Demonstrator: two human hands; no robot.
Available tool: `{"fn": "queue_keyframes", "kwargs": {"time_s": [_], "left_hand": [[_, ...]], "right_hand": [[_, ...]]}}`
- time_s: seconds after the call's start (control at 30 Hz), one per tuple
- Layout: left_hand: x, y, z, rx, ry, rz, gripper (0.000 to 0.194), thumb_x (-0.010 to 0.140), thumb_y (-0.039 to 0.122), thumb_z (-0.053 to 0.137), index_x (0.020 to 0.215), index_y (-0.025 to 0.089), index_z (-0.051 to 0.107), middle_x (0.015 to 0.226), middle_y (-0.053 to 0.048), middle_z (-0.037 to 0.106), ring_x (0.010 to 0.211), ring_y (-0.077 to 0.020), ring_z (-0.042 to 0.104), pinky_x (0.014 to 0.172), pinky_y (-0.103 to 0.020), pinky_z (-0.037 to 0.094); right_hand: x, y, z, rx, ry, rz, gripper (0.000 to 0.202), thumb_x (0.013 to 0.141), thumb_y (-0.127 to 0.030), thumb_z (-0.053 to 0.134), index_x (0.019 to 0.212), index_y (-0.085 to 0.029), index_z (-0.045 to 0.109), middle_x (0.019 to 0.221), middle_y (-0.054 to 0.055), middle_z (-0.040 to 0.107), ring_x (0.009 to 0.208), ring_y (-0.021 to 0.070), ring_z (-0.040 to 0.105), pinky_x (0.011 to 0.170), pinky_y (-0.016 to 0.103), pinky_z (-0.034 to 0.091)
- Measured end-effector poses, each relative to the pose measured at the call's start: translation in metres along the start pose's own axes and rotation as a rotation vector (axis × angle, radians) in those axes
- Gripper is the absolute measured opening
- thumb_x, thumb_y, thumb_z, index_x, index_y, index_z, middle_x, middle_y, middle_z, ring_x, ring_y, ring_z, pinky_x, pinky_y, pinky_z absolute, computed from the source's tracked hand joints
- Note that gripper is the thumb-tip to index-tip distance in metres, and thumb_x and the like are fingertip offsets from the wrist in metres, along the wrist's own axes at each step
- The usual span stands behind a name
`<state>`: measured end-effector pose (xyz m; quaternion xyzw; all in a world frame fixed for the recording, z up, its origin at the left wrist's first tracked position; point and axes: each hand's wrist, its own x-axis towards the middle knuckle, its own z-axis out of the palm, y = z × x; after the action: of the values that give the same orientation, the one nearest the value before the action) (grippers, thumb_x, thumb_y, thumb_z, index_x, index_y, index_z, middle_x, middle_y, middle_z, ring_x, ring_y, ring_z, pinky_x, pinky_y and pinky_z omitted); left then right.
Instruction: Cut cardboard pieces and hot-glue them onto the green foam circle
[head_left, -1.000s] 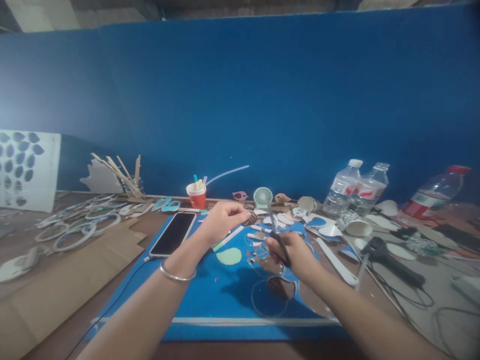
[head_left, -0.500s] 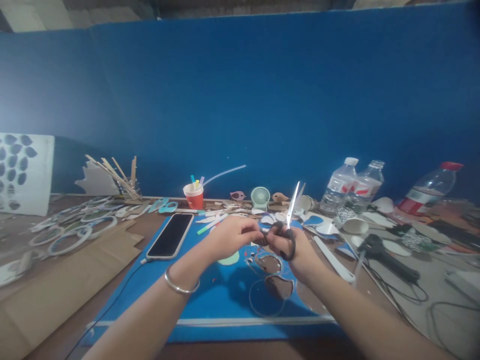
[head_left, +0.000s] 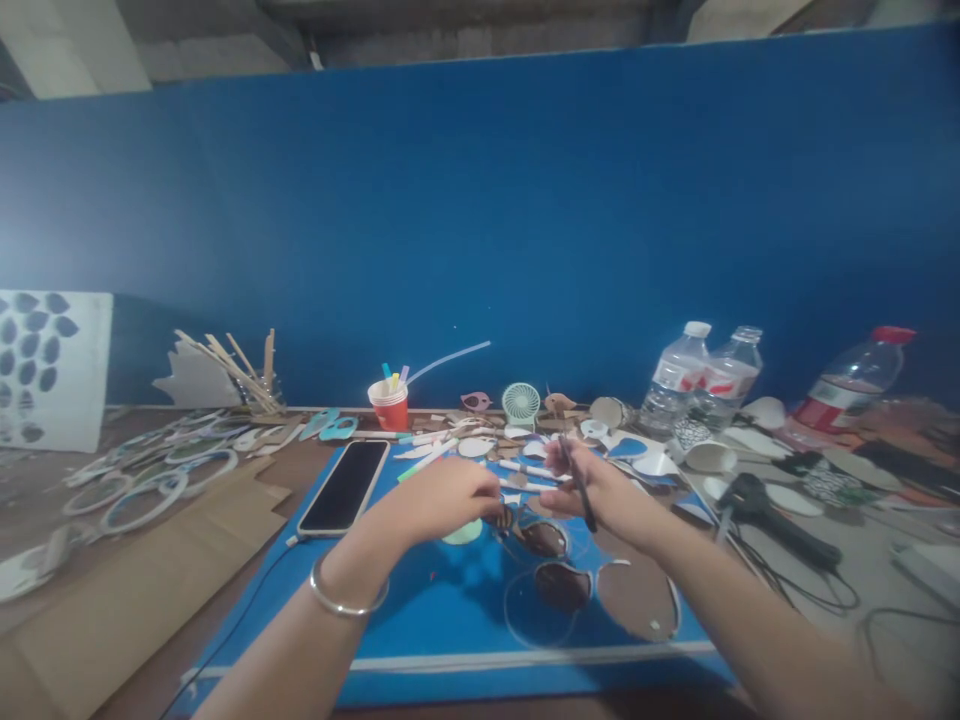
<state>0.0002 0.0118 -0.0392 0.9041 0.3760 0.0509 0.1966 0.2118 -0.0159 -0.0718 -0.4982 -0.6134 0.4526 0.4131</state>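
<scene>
At lower centre, left hand (head_left: pixel 448 497) is nearly closed at small brown piece (head_left: pixel 507 518), hold unclear, right hand (head_left: pixel 609 492) gripping scissors (head_left: pixel 581 490); handling appears underway, calling next for blade clearance.

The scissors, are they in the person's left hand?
No, the right hand holds the scissors; the left hand is apart from them.

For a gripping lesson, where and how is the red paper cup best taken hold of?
Grip the red paper cup around its side, below the white rim, probably coming from the near side: it stands upright, colored sticks poke from its top, a pale strip extends rightward, and the blue partition rises behind.
</scene>
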Motion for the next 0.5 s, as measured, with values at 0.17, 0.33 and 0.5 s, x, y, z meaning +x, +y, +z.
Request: {"fn": "queue_keyframes", "kwargs": {"time_s": [0.17,0.33,0.5], "left_hand": [[-0.01,-0.006,0.03,0.074,-0.14,-0.013,0.016,0.076,0.033,0.052,0.071,0.022,0.064,0.068,0.0,0.063,0.059,-0.0146,0.054,0.047,-0.024,0.028],[-0.016,-0.01,0.064,0.217,-0.043,-0.078,0.019,0.068,0.04,0.061,0.068,0.021,0.063,0.067,-0.002,0.062,0.065,-0.0194,0.057,0.05,-0.026,0.031],[-0.026,-0.015,0.071,0.193,0.138,-0.112,0.019,0.075,0.039,0.054,0.075,0.021,0.058,0.077,-0.001,0.061,0.074,-0.0191,0.056,0.062,-0.027,0.038]], "right_hand": [[0.008,0.011,-0.022,-0.536,0.002,0.017,0.037,0.06,-0.03,0.066,0.092,-0.017,0.052,0.083,0.003,0.057,0.066,0.0149,0.052,0.053,0.023,0.037],[0.001,0.032,-0.02,-0.837,-0.031,0.067,0.019,0.069,-0.026,0.056,0.053,-0.018,0.053,0.051,0.0,0.054,0.05,0.0141,0.05,0.046,0.024,0.026],[-0.012,0.054,-0.025,-0.98,0.09,0.12,0.007,0.066,-0.022,0.062,0.06,-0.018,0.059,0.066,0.004,0.063,0.065,0.0194,0.058,0.052,0.025,0.027]]}}
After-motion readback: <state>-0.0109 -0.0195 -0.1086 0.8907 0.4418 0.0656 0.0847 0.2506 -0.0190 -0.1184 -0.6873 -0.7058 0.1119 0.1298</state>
